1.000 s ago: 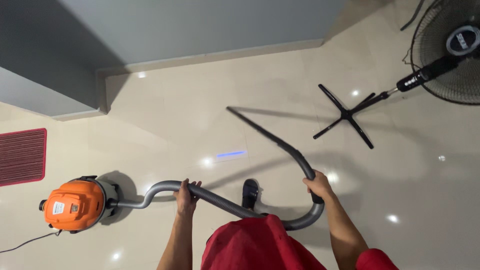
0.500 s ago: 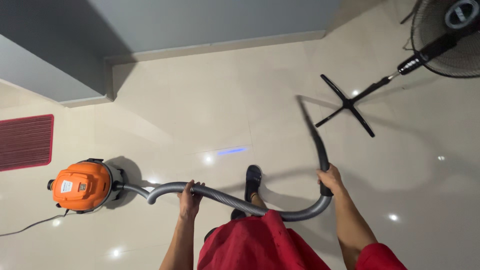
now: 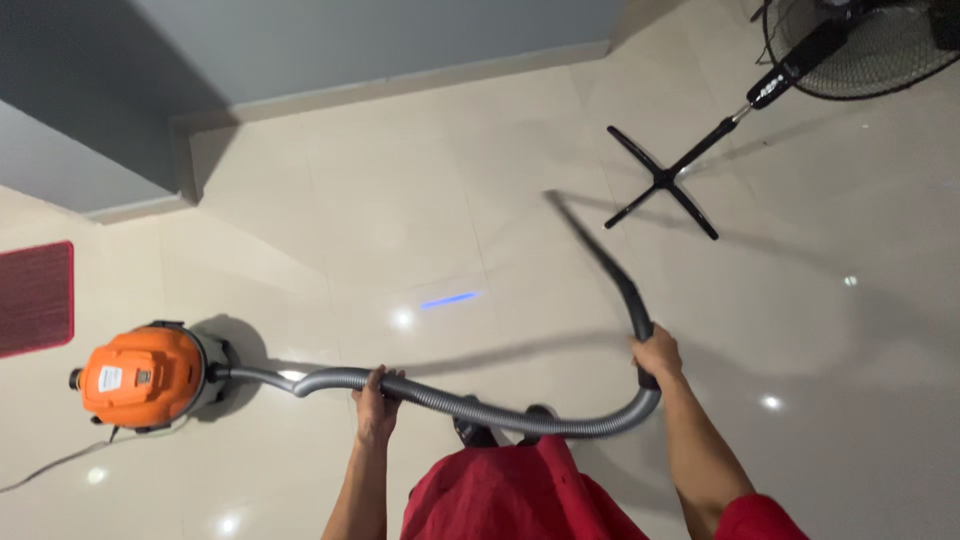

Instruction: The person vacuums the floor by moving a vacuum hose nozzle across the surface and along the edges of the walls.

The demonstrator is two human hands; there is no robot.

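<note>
Left hand (image 3: pixel 377 405) closed around the grey ribbed hose (image 3: pixel 450 405), fingers curled over the top of it, palm toward the floor. Right hand (image 3: pixel 655 355) wrapped tight on the dark curved handle (image 3: pixel 643 345) where the hose joins the black wand (image 3: pixel 595 255). From the left hand, hose running outward to the left, bending once and meeting the orange canister vacuum (image 3: pixel 145 375) sitting on the pale glossy tiled floor (image 3: pixel 400 220), well apart from that hand. From the same hand, hose sweeping the other way in a low arc, passing in front of the red garment (image 3: pixel 510 495) and curling up into the right hand's grip. Beyond the right hand, wand slanting up and away to the left, its thin tip blurred above the tiles. Past the wand tip, further from the right hand, black cross-shaped base of a standing fan (image 3: pixel 665 180), pole leaning up to the caged fan head (image 3: pixel 860 45) at the top edge. Just below the hose, between the two hands, a dark sandal (image 3: pixel 475 432) partly hidden under the red cloth. Far out beyond the left hand, past the vacuum, a red ribbed mat (image 3: pixel 35 298) at the frame edge. Thin power cord (image 3: pixel 60 465) trailing from the vacuum toward the lower left. Ahead of both hands, grey wall (image 3: pixel 350 40) with a pale skirting strip along its foot. Short blue streak of light (image 3: pixel 448 300) on the tiles, ahead of the left hand.
</note>
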